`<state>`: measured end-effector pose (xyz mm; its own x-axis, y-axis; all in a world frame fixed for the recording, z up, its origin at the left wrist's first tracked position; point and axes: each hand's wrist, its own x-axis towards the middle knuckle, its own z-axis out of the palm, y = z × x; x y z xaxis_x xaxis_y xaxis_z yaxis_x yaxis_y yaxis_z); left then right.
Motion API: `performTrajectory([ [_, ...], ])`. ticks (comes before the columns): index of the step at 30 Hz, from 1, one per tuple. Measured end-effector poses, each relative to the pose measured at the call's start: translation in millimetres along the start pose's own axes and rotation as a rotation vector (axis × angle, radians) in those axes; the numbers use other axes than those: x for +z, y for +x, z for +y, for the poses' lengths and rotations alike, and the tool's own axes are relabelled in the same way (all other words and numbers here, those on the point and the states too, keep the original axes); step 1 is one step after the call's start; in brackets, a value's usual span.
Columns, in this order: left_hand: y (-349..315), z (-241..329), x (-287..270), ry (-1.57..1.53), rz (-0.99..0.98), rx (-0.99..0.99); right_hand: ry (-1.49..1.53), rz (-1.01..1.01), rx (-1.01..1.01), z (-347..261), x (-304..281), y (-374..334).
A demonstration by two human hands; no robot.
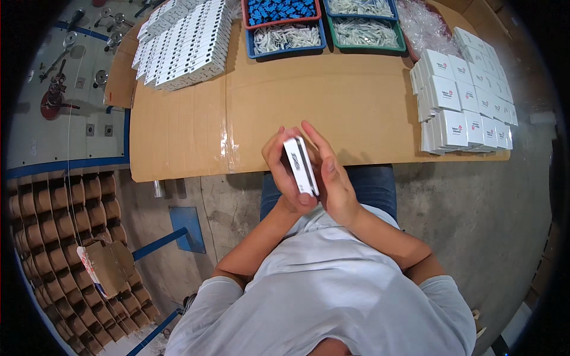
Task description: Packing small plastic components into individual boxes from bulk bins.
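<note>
In front of my body, over the table's near edge, my left hand (281, 169) is closed around a small white rectangular box (301, 167). The box stands tilted, with dark print on its narrow face and a dark gap running along its length. My right hand (337, 185) is alongside the box on its right, palm turned inward and fingers stretched out. Whether that palm presses on the box is hard to tell. The broad sides of the box are mostly hidden by the hands.
Cardboard covers the table (261, 113). White boxes with dark square marks (187, 44) are stacked at the far left. More white boxes (454, 95) stand stacked at the right. Trays hold blue parts (281, 10) and white parts (365, 32), beside clear plastic bags (421, 26).
</note>
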<state>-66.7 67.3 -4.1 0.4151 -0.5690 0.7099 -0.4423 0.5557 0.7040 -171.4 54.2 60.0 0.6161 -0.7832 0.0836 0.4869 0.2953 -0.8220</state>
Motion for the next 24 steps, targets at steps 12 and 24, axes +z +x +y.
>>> performTrajectory([
  [12,48.0,16.3,-15.1,-0.792,0.378,-1.074,-0.838,-0.097,-0.031,-11.9,-51.0,14.5],
  [24,36.0,10.3,-31.6,-1.474,0.112,-1.635,-0.691,0.160,-0.226,4.8,-47.6,22.1],
])
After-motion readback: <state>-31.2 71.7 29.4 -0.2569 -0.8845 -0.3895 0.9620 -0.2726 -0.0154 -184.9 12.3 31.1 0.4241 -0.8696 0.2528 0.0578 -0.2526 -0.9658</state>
